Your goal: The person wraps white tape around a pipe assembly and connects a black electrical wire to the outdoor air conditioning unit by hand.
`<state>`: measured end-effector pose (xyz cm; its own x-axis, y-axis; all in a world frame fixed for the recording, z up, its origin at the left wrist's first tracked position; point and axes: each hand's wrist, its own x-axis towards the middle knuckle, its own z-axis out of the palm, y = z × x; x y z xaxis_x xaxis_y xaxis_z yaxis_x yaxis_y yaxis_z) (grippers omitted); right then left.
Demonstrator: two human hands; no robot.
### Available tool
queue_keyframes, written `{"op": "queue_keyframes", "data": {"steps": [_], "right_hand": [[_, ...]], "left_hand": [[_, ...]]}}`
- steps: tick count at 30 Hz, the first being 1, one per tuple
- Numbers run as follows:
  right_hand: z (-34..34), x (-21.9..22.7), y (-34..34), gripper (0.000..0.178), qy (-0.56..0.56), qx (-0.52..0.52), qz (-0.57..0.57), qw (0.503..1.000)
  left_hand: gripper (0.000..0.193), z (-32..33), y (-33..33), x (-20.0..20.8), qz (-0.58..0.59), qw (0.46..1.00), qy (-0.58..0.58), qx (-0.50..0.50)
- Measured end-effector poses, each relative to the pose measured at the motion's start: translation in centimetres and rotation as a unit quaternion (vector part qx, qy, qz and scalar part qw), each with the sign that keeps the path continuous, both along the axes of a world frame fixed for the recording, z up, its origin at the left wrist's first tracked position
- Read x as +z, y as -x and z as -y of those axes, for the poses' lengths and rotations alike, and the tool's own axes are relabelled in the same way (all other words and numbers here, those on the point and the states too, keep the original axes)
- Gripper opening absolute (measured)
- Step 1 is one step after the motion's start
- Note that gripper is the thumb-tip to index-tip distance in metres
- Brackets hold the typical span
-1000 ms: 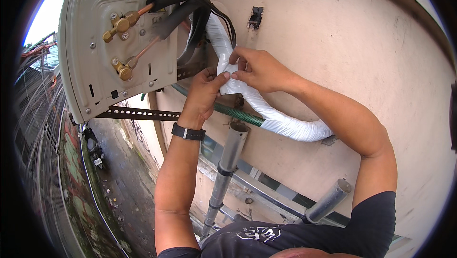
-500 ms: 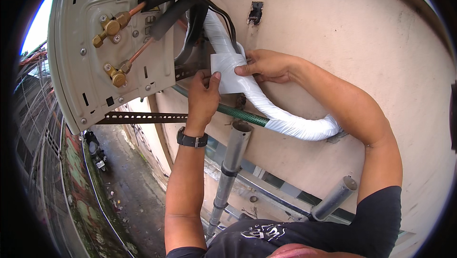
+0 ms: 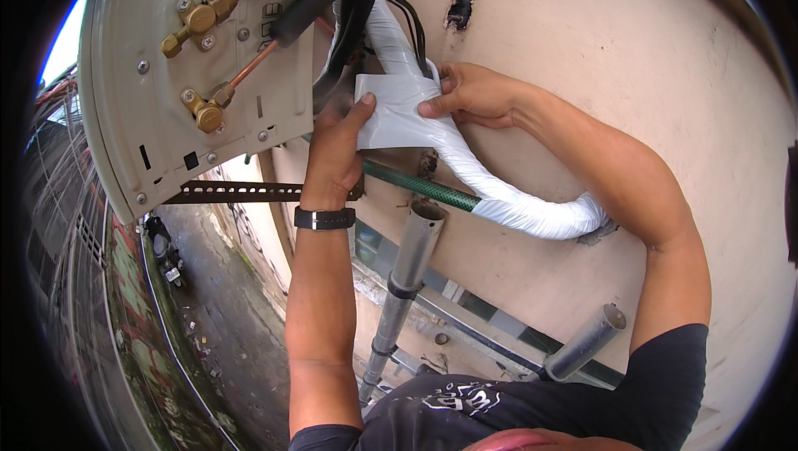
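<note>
Below, apparently a motorbike (image 3: 165,253)

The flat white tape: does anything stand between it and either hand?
Nothing visible does. The left hand pinches the left edge of the flat white tape, and the right hand has its thumb on it, over the white-wrapped tubular bundle. Thin black cables come down beside the right hand, across neither thumb.

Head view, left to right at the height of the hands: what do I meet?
Lower brass valve → left hand → white tape flap → right hand.
</note>
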<state>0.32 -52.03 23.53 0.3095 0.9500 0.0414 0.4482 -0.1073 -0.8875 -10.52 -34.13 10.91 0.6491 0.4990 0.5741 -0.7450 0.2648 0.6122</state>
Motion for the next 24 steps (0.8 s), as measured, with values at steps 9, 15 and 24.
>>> {"op": "queue_keyframes", "data": {"steps": [9,15,24], "right_hand": [[-0.4,-0.5,0.4,0.069,-0.023,-0.042,0.033,0.998],[0.7,3.1,-1.5,0.050,0.071,-0.071,0.031,0.994],[-1.2,1.8,-0.5,0.037,0.038,-0.149,0.295,0.943]], "left_hand": [[0.027,0.5,-6.2,-3.0,-0.006,0.992,0.013,0.122],[0.038,3.7,-7.6,1.0,-0.017,0.999,-0.009,-0.040],[0.033,1.9,-7.7,2.4,-0.013,0.990,-0.092,-0.109]]}}
